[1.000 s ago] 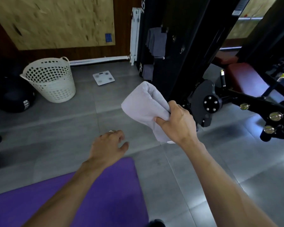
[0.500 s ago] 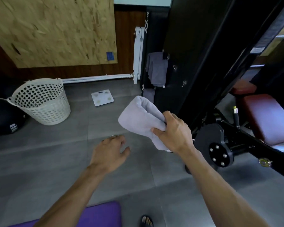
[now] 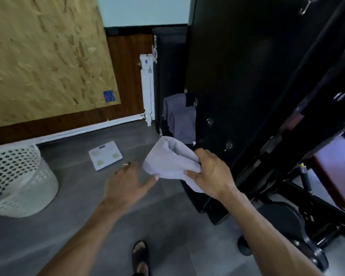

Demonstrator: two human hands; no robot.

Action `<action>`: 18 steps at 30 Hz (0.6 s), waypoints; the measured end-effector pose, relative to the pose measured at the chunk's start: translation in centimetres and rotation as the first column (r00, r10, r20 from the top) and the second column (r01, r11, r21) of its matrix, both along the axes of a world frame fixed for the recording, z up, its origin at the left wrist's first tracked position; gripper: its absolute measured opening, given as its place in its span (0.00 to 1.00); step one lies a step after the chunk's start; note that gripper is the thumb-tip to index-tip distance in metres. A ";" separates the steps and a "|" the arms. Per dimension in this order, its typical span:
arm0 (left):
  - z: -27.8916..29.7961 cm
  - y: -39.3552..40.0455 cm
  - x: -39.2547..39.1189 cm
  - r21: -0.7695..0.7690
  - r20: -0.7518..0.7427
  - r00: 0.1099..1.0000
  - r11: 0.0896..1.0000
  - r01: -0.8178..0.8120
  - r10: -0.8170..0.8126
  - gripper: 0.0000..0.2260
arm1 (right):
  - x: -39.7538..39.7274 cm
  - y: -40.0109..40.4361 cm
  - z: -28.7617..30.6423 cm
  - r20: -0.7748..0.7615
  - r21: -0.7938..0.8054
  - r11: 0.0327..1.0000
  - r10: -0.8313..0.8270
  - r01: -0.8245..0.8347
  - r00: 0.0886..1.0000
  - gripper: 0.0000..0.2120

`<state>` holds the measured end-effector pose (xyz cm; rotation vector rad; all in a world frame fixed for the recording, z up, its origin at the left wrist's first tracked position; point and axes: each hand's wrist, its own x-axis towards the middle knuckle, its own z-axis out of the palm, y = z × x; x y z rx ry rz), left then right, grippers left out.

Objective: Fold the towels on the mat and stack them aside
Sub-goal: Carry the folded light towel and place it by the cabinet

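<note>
Above the grey floor, the right hand (image 3: 211, 174) grips a folded towel (image 3: 169, 160); the left hand (image 3: 126, 182) is spread.

1. A white perforated laundry basket (image 3: 16, 182) is standing on the grey tiled floor (image 3: 72, 212) to my left.
2. A white bathroom scale (image 3: 105, 154) is lying flat on the floor, well apart from the basket, nearer the wall.
3. A chipboard panel (image 3: 44, 56) is leaning against the dark wood wall, with a small blue sticker (image 3: 109, 96) near its lower right corner.
4. A white radiator (image 3: 147, 88) is standing upright beside the black gym machine (image 3: 247, 86).
5. Grey cloths (image 3: 180, 116) are hanging on the machine's side.
6. My sandalled foot (image 3: 140, 257) is showing at the bottom edge.
7. A red padded seat (image 3: 335, 170) is sitting at the right.
</note>
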<state>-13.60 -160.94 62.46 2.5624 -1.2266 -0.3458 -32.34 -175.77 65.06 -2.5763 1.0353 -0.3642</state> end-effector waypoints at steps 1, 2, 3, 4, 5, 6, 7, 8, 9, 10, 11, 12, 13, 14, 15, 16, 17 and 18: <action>0.1 -2.0 1.9 0.026 -0.022 0.999 0.999 0.023 -0.023 0.37 | 1.5 -1.2 -0.4 -0.017 -0.003 1.000 -0.016 0.016 1.000 0.17; 0.2 -4.0 3.7 0.019 -0.088 0.994 0.998 0.066 -0.064 0.41 | 2.8 -2.3 -0.7 -0.031 -0.005 1.000 -0.028 0.027 0.999 0.18; 0.4 -6.0 5.2 -0.036 -0.182 0.975 0.992 0.124 -0.129 0.42 | 4.0 -3.4 -1.0 -0.037 -0.014 0.999 -0.029 0.029 0.999 0.18; 0.6 -8.1 6.7 -0.116 -0.288 0.934 0.976 0.183 -0.210 0.42 | 5.1 -4.6 -1.2 -0.053 -0.022 0.999 -0.029 0.028 0.998 0.18; 1.0 -10.0 7.9 -0.187 -0.373 0.880 0.953 0.239 -0.293 0.39 | 5.9 -5.7 -1.2 -0.074 -0.015 0.999 -0.038 0.037 0.997 0.18; 1.4 -11.7 8.8 -0.223 -0.419 0.836 0.932 0.284 -0.355 0.34 | 6.6 -6.7 -1.3 -0.102 0.007 0.998 -0.056 0.057 0.993 0.18; 1.7 -13.1 9.4 -0.235 -0.441 0.806 0.918 0.320 -0.394 0.29 | 7.0 -7.7 -1.4 -0.117 0.039 0.996 -0.079 0.085 0.990 0.18; 1.8 -14.5 9.8 -0.237 -0.454 0.788 0.909 0.343 -0.416 0.23 | 7.3 -8.5 -1.4 -0.108 0.078 0.990 -0.107 0.115 0.988 0.20; 1.9 -15.8 10.0 -0.247 -0.458 0.774 0.899 0.362 -0.438 0.19 | 7.5 -9.1 -1.5 -0.084 0.126 0.982 -0.133 0.143 0.987 0.23; 1.6 -17.1 10.1 -0.250 -0.457 0.764 0.890 0.382 -0.456 0.17 | 7.7 -9.7 -1.5 -0.032 0.171 0.972 -0.158 0.162 0.987 0.27; 1.4 -18.3 10.0 -0.254 -0.457 0.755 0.883 0.395 -0.470 0.17 | 8.0 -10.2 -1.6 0.045 0.215 0.961 -0.184 0.171 0.982 0.28; 0.9 -19.6 9.8 -0.250 -0.473 0.747 0.884 0.394 -0.467 0.17 | 8.3 -10.7 -1.7 0.122 0.269 0.948 -0.210 0.171 0.970 0.25; 0.3 -20.8 9.6 -0.246 -0.496 0.741 0.891 0.381 -0.453 0.17 | 8.8 -11.1 -1.9 0.184 0.346 0.923 -0.245 0.171 0.952 0.20; -0.4 -21.9 9.3 -0.238 -0.512 0.740 0.900 0.366 -0.436 0.18 | 9.2 -11.7 -2.2 0.220 0.433 0.885 -0.288 0.171 0.932 0.16; -1.0 -22.8 9.0 -0.222 -0.529 0.736 0.906 0.360 -0.423 0.19 | 9.5 -12.3 -2.6 0.236 0.513 0.842 -0.325 0.166 0.916 0.12; -1.5 -23.7 8.8 -0.205 -0.546 0.726 0.907 0.367 -0.417 0.19 | 9.7 -13.0 -3.0 0.242 0.567 0.807 -0.353 0.164 0.904 0.10; -2.0 -24.5 8.7 -0.189 -0.583 0.704 0.911 0.367 -0.405 0.20 | 9.7 -13.9 -3.6 0.250 0.604 0.781 -0.377 0.160 0.892 0.09; -2.4 -25.2 8.8 -0.181 -0.650 0.652 0.913 0.366 -0.391 0.20 | 9.6 -14.7 -4.2 0.262 0.633 0.759 -0.394 0.152 0.881 0.09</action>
